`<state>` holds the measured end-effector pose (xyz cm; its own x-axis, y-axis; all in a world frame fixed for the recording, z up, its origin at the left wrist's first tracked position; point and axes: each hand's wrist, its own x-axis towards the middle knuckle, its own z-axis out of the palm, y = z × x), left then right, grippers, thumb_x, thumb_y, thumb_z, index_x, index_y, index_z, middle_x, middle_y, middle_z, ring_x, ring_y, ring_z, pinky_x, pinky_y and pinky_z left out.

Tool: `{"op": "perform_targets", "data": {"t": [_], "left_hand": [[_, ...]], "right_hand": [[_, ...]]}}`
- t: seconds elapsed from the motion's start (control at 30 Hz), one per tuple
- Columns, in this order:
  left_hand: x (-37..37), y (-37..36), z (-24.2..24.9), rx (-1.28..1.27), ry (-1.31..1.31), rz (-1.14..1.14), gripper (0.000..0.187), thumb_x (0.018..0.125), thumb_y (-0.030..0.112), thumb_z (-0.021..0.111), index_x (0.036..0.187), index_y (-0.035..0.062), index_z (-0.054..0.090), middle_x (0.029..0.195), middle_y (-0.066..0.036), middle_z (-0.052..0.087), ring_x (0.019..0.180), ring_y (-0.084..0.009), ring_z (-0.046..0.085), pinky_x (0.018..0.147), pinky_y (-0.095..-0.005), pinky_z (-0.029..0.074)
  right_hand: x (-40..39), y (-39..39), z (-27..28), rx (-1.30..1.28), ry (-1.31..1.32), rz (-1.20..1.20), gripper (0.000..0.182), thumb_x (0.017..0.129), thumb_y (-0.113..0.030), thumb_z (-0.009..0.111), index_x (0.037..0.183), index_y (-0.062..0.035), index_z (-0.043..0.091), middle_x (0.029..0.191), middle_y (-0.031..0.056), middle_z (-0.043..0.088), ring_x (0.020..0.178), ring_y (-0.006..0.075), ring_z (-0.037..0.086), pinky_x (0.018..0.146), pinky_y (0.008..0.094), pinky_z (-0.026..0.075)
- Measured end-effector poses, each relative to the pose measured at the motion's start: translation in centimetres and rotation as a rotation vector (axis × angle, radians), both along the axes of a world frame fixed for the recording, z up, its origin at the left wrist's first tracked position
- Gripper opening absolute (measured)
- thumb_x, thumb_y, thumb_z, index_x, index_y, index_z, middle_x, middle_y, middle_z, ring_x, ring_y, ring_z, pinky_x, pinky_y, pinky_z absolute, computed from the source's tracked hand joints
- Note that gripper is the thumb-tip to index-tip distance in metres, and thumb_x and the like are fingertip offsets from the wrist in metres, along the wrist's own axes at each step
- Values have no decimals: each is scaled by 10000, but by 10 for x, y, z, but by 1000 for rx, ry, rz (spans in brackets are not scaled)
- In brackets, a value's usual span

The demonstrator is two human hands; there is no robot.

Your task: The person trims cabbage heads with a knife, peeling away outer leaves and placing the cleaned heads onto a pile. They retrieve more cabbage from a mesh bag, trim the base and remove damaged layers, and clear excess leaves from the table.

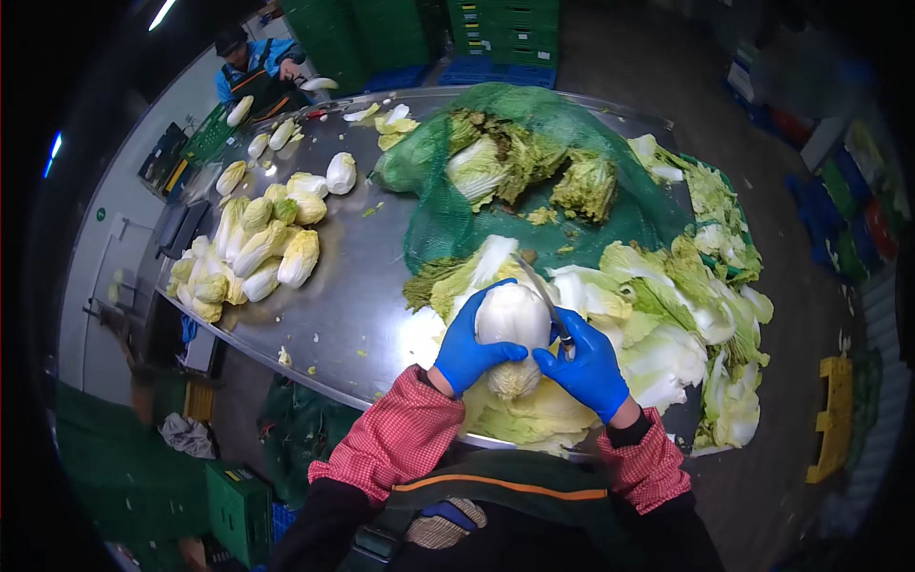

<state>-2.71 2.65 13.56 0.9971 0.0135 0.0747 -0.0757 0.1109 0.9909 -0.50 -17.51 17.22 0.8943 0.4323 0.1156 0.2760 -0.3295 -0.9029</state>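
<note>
A pale napa cabbage (513, 315) is held upright over the near side of the steel table, its white base turned away from me. My left hand (477, 338), in a blue glove, wraps round its left side with the thumb across the front. In my blue-gloved right hand (583, 362) is a knife (543, 286), its blade pointing up and away along the cabbage's right side. The right thumb rests close to the cabbage. Loose outer cabbage leaves (658, 357) lie beneath and to the right of both hands.
Behind the hands a green net bag (610, 238) spreads open with untrimmed cabbages (477, 172). Trimmed cabbages (257, 238) are piled on the left of the steel table (372, 276). A co-worker (257, 71) holds a cabbage at the far left end. Green crates (505, 29) stand behind.
</note>
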Motion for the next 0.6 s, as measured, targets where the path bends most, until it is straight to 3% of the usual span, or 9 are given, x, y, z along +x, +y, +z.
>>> {"op": "perform_targets", "data": {"t": [0.07,0.13,0.27,0.3,0.33,0.37,0.43,0.5,0.6], "left_hand": [[-3,22,3,30,-35,-2,843,652,169,851,1358,3,420,1288,-130,536,1180,-242,526,1021,-367,418],[-5,46,-2,-12,-8,-15,790,703,206,821,1356,3,426,1286,-133,542,1170,-244,536,1021,-367,419],[-3,99,-50,-817,261,105,624,905,390,598,1368,11,422,1259,-152,568,1151,-276,562,1022,-392,425],[-1,115,-44,-906,337,105,623,927,403,576,1382,14,405,1286,-150,549,1180,-286,544,1033,-401,415],[2,127,-37,-904,353,129,629,932,406,570,1392,15,392,1303,-142,539,1194,-281,534,1038,-397,410],[3,136,-30,-902,368,153,635,937,409,563,1401,15,379,1319,-133,528,1208,-276,524,1043,-392,405],[5,151,-25,-794,341,127,646,934,404,568,1412,21,362,1344,-133,508,1228,-272,506,1047,-392,402],[7,163,-25,-680,243,34,671,925,391,585,1433,33,333,1384,-134,467,1262,-263,477,1051,-397,398],[5,172,-8,-731,99,-30,699,917,342,607,1454,37,281,1402,-131,439,1279,-258,462,1055,-403,398]], "right_hand": [[-1,16,6,-61,32,5,502,787,-116,687,1257,-10,548,954,63,649,806,143,594,732,286,491],[5,29,-23,193,212,-86,446,806,-75,646,1239,-18,554,908,37,643,644,106,565,569,245,476],[36,52,-51,435,325,-279,342,852,-52,537,1190,-11,568,824,34,639,548,107,574,461,236,478],[39,57,-47,362,326,-326,342,851,-65,545,1189,-23,570,816,36,639,555,116,577,479,252,486],[45,63,-51,-152,105,-374,429,850,-146,624,1267,-75,548,797,45,634,599,142,588,557,301,504],[43,75,-56,-279,3,-360,591,831,-272,700,1364,-129,488,833,75,632,703,154,598,664,327,504],[37,109,-61,-201,-122,-177,724,801,-346,738,1423,-144,427,896,102,631,796,165,598,718,336,502],[33,144,-54,6,153,51,734,798,-353,743,1420,-129,423,963,116,634,861,177,599,782,323,498],[33,187,-42,119,543,34,632,840,-319,715,1372,-90,461,953,91,631,859,184,606,818,305,492]]}}
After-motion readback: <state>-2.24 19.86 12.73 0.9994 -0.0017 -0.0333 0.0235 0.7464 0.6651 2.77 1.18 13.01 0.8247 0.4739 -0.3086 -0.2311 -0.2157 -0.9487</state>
